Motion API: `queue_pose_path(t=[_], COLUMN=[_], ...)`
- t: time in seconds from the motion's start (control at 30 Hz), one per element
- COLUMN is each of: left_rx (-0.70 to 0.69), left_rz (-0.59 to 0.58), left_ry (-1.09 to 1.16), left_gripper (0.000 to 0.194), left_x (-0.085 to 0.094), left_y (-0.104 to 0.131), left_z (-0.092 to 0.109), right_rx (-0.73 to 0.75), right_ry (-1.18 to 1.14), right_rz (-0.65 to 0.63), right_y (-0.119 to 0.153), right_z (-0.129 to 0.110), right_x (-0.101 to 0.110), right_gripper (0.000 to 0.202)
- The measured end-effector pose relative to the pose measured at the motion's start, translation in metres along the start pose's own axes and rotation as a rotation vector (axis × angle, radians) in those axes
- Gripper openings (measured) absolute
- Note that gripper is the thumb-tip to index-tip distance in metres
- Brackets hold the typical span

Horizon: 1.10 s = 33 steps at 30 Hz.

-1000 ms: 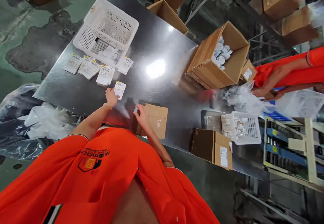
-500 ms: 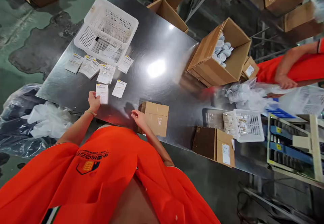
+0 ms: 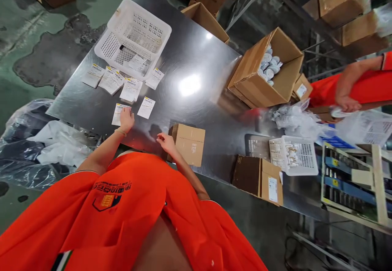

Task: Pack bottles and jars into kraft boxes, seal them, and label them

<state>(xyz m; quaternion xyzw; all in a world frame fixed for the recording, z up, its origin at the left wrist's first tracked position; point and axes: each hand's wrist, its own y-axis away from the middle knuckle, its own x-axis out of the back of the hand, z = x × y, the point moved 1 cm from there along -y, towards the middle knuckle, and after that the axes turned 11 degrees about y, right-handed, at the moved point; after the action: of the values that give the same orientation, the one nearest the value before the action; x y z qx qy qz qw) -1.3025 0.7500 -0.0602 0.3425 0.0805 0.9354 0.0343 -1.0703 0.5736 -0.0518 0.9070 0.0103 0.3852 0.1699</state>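
My left hand (image 3: 126, 119) lies over the right side of a white printed slip (image 3: 116, 116) near the table's front edge. Its fingers reach forward across the slip, fairly straight, and cover part of it. My right hand (image 3: 167, 142) is just left of a small cardboard box (image 3: 190, 144), fingers loosely bent and a little apart, with nothing visible in them. A single slip (image 3: 146, 107) lies between and beyond my hands. Farther back are stacks of slips with yellow-marked tops (image 3: 131, 89), spread in a row before a white plastic basket (image 3: 105, 50).
A large open carton (image 3: 254, 75) with round, whitish pieces stands at the right on the metal table (image 3: 196, 111). Beyond it are a co-worker's arm (image 3: 352, 87), clear plastic bags (image 3: 294, 119), a white basket (image 3: 301, 156) and another box (image 3: 257, 179). Plastic sheeting (image 3: 58, 144) lies left.
My left hand has let go of the slip's left edge and moved right, over its right side. The slip has shifted slightly left. My right hand has barely moved.
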Motion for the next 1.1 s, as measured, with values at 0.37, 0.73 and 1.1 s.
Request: queue_pose_path(t=[0.37,0.73,1.1], left_rx=[-0.047,0.025,0.003], left_rz=[-0.105,-0.142,-0.205], left_ry=[-0.116,-0.080,0.205], left_gripper=[0.093,0.068,0.033], left_x=[-0.059,-0.058,-0.049], left_y=[-0.028,-0.038,-0.028], left_z=[0.028,0.025,0.026], right_rx=[-0.044,-0.069,-0.067], right_ry=[-0.028,-0.037,-0.077], right_rz=[0.040,0.027,0.108], right_y=[0.016,0.019,0.006], right_z=[0.001,0.006,0.008], right_x=[0.000,-0.007,-0.009], right_gripper=[0.012,0.014,0.023])
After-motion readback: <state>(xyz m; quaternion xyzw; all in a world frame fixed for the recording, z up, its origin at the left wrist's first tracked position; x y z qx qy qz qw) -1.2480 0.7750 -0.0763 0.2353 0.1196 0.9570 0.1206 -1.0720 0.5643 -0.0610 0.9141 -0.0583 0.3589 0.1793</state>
